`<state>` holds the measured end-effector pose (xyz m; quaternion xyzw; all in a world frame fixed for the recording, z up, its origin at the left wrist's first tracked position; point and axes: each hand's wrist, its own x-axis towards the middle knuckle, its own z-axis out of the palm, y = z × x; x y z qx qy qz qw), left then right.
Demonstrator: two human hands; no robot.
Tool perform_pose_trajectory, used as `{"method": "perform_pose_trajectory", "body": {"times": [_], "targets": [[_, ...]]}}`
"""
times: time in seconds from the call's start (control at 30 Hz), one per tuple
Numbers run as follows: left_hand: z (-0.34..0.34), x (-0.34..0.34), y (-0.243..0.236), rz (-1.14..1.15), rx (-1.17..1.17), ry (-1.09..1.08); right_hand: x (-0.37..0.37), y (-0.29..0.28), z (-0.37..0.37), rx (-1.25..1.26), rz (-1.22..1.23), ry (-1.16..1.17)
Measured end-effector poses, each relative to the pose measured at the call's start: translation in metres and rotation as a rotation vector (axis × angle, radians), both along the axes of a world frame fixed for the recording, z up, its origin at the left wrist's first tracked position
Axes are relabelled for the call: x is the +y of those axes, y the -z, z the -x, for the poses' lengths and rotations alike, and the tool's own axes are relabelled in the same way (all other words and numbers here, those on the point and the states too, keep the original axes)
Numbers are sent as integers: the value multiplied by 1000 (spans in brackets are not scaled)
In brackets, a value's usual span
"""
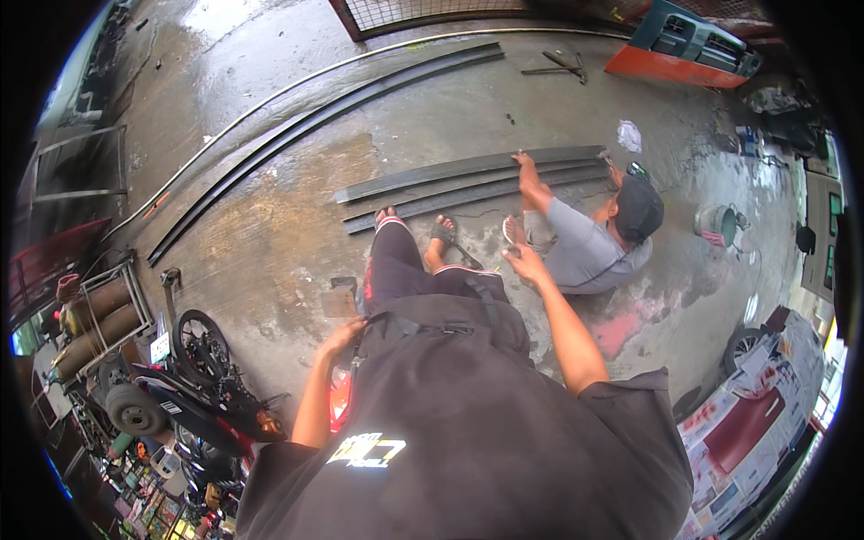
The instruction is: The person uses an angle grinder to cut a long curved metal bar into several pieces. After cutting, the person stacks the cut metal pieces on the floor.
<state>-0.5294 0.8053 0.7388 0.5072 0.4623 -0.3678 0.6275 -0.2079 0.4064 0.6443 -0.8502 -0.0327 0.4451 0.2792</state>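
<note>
My left hand rests at my left hip against my dark clothing, its fingers loosely extended and partly hidden. My right hand is held out in front of my right thigh with its fingers curled in; whatever they may hold cannot be made out. Past my feet lie two grey metal channel bars, side by side on the concrete floor. A co-worker in a grey shirt and dark cap squats at my right, one hand on the farther bar and the other near its right end.
Longer dark metal bars stretch across the floor at the far left, beside a thin pale pipe. A motorcycle stands at left. A bucket and a paper-covered vehicle are at right. An orange-and-teal panel leans at the back.
</note>
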Motion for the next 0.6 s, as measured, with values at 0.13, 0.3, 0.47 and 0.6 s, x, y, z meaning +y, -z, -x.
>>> {"method": "perform_pose_trajectory", "body": {"times": [0.13,0.3,0.47,0.6], "targets": [[4,22,19,166,-107,28,1,20,19,175,48,67],[-37,49,53,-132,-247,531,-9,37,42,118,91,159],[-96,105,45,5,-91,305,11,14,45,167,33,407],[-198,118,-28,58,-220,381,23,12,52,147,49,506]]}}
